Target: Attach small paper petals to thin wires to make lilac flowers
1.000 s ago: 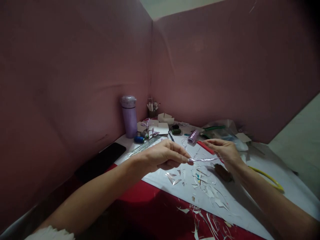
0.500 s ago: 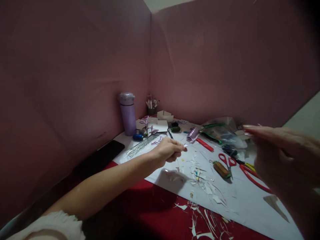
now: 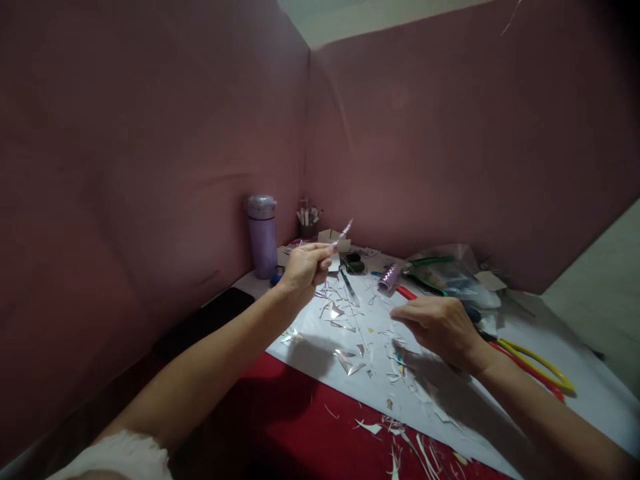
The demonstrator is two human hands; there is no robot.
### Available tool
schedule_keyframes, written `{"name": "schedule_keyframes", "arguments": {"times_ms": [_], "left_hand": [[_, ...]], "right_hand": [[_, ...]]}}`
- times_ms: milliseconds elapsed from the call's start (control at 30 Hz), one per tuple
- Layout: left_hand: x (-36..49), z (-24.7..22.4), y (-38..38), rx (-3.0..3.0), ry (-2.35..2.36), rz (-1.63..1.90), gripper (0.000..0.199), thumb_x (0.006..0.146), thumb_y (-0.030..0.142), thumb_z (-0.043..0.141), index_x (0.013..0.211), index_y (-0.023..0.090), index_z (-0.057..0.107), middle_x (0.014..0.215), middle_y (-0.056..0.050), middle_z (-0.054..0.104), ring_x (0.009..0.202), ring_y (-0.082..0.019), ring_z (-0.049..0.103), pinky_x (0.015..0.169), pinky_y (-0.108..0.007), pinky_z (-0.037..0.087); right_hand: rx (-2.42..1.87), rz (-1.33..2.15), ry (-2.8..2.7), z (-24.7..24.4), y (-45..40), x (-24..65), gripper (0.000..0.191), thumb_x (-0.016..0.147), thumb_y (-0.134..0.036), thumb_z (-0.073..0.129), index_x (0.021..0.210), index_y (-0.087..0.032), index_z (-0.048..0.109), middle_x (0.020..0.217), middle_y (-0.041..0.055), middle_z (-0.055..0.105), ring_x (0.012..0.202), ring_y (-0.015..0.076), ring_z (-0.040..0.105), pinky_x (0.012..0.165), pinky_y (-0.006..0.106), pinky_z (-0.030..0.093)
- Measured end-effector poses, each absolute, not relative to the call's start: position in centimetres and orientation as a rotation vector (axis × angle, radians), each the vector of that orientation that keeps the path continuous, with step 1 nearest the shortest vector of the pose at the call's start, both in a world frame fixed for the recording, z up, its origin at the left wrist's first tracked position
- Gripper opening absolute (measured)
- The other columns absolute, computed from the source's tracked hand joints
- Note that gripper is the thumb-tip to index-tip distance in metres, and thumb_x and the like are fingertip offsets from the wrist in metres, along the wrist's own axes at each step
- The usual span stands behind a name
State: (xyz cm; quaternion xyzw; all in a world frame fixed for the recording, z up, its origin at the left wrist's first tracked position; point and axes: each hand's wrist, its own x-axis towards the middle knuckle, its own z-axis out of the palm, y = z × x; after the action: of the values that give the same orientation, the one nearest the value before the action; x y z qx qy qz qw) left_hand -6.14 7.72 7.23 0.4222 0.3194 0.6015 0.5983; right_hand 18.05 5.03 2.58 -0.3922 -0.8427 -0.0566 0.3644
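Observation:
My left hand (image 3: 304, 268) is raised over the back of the table, thumb and fingers pinching a small slender purple-and-white pointed piece (image 3: 346, 229) that sticks up and to the right. Lower and to the right, my right hand (image 3: 437, 325) hovers above the white sheet (image 3: 313, 353) with its fingertips pressed together. Whatever those fingertips hold, if anything, is too fine to make out. Behind the right hand lie a spool of shiny purple thread (image 3: 389, 278) and a red strip-like object (image 3: 406, 292), partly covered. Paper and foil scraps (image 3: 345, 362) are scattered between the hands.
A purple bottle (image 3: 263, 243) and a dark flat device (image 3: 210, 320) are on the left. A cup of sticks (image 3: 307, 223) stands in the corner. Plastic bags (image 3: 465, 283) and yellow-handled pliers (image 3: 545, 363) lie on the right. White offcuts (image 3: 370, 427) litter the red cloth (image 3: 280, 400).
My left hand has risen and shifted left, and the purple-and-white piece now shows clearly. My right hand has come in from the right edge, down toward the sheet, its fingertips now together.

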Motion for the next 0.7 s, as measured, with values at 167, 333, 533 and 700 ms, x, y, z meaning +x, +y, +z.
{"name": "schedule_keyframes", "arguments": {"times_ms": [167, 333, 533, 700], "left_hand": [[-4.3, 5.8, 6.1, 0.989, 0.74, 1.224, 0.002, 0.073, 0.007, 0.057, 0.072, 0.008, 0.058, 0.04, 0.007, 0.036, 0.032, 0.0, 0.023, 0.035, -0.017, 0.007], [-2.2, 5.6, 4.2, 0.997, 0.661, 1.117, 0.004, 0.073, 0.012, 0.061, 0.075, 0.009, 0.06, 0.043, 0.006, 0.039, 0.034, -0.001, 0.026, 0.036, -0.016, 0.01], [-1.6, 4.0, 3.6, 1.042, 0.691, 1.13, 0.012, 0.073, 0.021, 0.063, 0.072, 0.011, 0.058, 0.042, 0.007, 0.04, 0.031, -0.001, 0.025, 0.034, -0.017, 0.01], [-1.8, 1.7, 3.9, 1.07, 0.747, 1.104, 0.014, 0.075, 0.024, 0.061, 0.071, 0.012, 0.054, 0.042, 0.007, 0.041, 0.031, -0.002, 0.027, 0.033, -0.017, 0.013]], "right_hand": [[-1.019, 0.018, -2.111, 3.7, 4.5, 16.4, 0.027, 0.081, -0.028, 0.057, 0.105, -0.026, 0.069, 0.114, 0.0077, 0.065, 0.11, 0.025, 0.052, 0.096, 0.044, 0.038], [-0.982, 0.798, -1.559, 3.5, 2.2, 12.8, 0.035, 0.083, -0.04, 0.057, 0.114, -0.024, 0.06, 0.117, 0.0079, 0.062, 0.106, 0.0222, 0.057, 0.09, 0.039, 0.044], [-1.081, 0.963, -1.278, 2.5, 2.0, 12.1, 0.023, 0.07, -0.039, 0.07, 0.071, -0.017, 0.063, 0.055, -0.0036, 0.053, 0.048, 0.0078, 0.044, 0.046, 0.022, 0.034], [-1.196, 0.878, -1.34, 1.9, 2.3, 12.4, 0.021, 0.067, -0.036, 0.07, 0.068, -0.016, 0.065, 0.06, -0.0006, 0.059, 0.052, 0.0105, 0.046, 0.05, 0.025, 0.034]]}}
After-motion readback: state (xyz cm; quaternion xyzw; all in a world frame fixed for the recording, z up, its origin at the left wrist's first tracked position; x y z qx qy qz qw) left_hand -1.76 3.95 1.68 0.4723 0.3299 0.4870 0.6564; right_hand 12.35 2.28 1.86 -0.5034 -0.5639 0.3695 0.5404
